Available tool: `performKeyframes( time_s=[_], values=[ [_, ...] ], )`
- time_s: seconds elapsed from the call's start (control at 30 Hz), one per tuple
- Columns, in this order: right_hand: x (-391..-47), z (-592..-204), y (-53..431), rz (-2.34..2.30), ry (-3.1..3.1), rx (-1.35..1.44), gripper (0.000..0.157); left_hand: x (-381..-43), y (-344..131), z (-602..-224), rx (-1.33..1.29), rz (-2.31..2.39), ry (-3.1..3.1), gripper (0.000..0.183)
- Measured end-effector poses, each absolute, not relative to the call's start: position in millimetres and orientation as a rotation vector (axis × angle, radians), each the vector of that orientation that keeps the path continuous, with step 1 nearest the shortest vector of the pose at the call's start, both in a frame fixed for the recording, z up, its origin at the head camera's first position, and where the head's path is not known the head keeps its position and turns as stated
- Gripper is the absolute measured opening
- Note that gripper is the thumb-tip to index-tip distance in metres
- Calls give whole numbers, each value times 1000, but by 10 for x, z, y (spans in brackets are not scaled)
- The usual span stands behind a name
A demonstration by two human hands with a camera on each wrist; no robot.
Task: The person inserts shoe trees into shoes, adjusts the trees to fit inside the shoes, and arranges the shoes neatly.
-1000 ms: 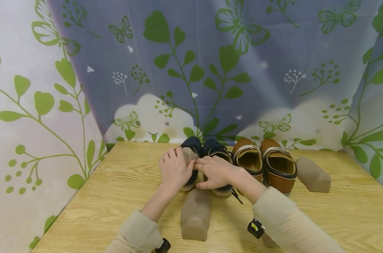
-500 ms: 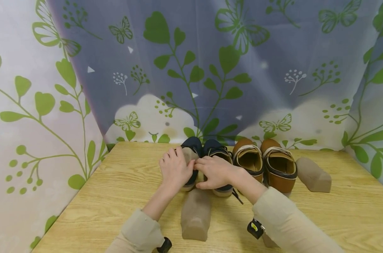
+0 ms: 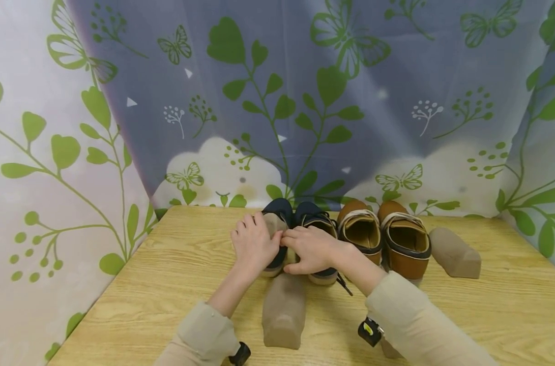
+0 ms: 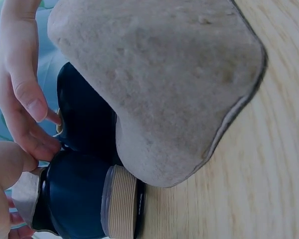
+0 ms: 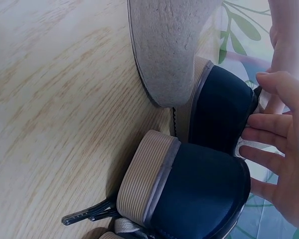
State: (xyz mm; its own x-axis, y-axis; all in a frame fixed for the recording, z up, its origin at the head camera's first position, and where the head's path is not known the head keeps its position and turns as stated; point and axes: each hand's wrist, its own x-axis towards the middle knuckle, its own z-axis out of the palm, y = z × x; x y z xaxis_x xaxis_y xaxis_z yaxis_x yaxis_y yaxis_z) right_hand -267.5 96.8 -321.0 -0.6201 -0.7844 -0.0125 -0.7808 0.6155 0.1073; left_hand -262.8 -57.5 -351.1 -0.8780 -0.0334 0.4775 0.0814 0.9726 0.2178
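Note:
Two navy lace-up shoes stand side by side at the back of the table. In the collar of the left navy shoe (image 3: 277, 206) sits a grey-brown moulded shoe insert (image 3: 274, 223). My left hand (image 3: 254, 245) holds this insert from the left, fingers bent over it and the thumb towards the heel. My right hand (image 3: 311, 248) reaches across the right navy shoe (image 3: 308, 208), its extended fingertips touching the left shoe's collar near my left thumb. The thumb of that hand stands apart from the fingers. A second insert (image 3: 284, 315) lies just in front of the left shoe.
A pair of brown shoes (image 3: 407, 262) stands right of the navy ones, with another insert (image 3: 456, 256) beside them. Part of one more insert (image 3: 389, 349) shows under the right sleeve. A patterned curtain (image 3: 268, 101) hangs behind the wooden table (image 3: 176, 254).

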Motion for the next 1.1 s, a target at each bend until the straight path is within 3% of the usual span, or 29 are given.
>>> performKeyframes(
  time_s=[1.1],
  values=[
    [-2687,-3230,957,-151,-2822,1325,59,-2747,-622,-3600,-101,-248,-2507,54]
  ],
)
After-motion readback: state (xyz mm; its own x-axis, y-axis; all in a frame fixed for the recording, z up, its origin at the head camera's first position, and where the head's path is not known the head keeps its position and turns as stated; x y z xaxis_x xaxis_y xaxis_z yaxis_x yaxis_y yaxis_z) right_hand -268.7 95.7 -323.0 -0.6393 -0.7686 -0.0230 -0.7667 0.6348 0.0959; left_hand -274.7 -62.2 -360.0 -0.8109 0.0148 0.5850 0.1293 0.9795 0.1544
